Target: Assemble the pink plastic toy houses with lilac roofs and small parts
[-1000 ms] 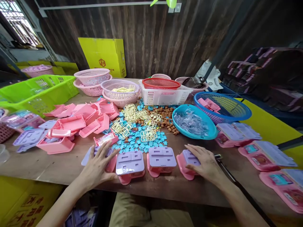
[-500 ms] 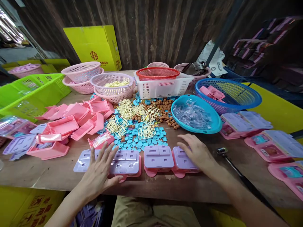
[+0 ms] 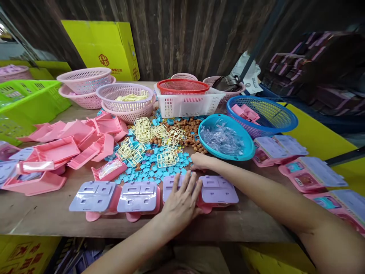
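Observation:
Several pink toy boxes with purple lids stand in a row along the table's front, the leftmost box (image 3: 92, 197) and its neighbour (image 3: 138, 198) in full view. My left hand (image 3: 182, 201) lies open with spread fingers over the third box (image 3: 167, 186), hiding much of it. To its right is the last box (image 3: 219, 190) of the row. Behind that gap my right hand (image 3: 199, 161) reaches down at the right edge of the small blue plastic pieces (image 3: 148, 170). Its fingers are curled and their tips hidden, so what they grip cannot be made out.
Cream plastic frames (image 3: 168, 156) and brown pieces (image 3: 189, 127) lie on the heap. A turquoise basin (image 3: 245, 150) holds clear parts. Pink trays (image 3: 61, 150) are piled left. Other lidded boxes (image 3: 316, 171) lie right. Baskets (image 3: 188, 108) line the back.
My left hand has slid right from the left boxes to the third one. My right hand has left the rightmost box and moved left and away to the blue pieces. The view has shifted slightly.

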Action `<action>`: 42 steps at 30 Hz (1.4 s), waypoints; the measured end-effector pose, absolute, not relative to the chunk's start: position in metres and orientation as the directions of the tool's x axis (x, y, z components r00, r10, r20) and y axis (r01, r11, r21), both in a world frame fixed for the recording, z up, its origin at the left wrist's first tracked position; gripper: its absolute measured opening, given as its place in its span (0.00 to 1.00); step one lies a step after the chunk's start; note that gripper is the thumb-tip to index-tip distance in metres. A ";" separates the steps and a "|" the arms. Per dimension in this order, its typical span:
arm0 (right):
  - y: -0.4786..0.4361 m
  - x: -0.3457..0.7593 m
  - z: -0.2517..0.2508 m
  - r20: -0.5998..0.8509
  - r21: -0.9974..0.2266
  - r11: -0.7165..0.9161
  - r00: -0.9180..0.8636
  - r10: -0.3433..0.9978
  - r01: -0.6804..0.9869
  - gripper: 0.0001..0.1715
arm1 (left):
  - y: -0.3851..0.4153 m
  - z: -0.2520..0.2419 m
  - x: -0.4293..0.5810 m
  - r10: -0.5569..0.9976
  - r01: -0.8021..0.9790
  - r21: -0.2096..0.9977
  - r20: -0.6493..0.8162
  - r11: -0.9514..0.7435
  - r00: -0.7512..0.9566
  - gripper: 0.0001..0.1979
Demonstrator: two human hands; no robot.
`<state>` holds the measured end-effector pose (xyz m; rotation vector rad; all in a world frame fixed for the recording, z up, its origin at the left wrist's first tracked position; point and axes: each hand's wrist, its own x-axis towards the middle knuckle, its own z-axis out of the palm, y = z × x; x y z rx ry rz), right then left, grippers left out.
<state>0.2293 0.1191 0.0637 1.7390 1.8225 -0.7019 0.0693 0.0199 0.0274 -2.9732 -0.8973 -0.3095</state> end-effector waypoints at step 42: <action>-0.065 0.264 0.036 0.455 -0.495 -0.083 0.340 0.823 0.865 0.15 | 0.023 0.010 0.172 0.865 0.138 0.952 0.181 -0.274 0.469 0.15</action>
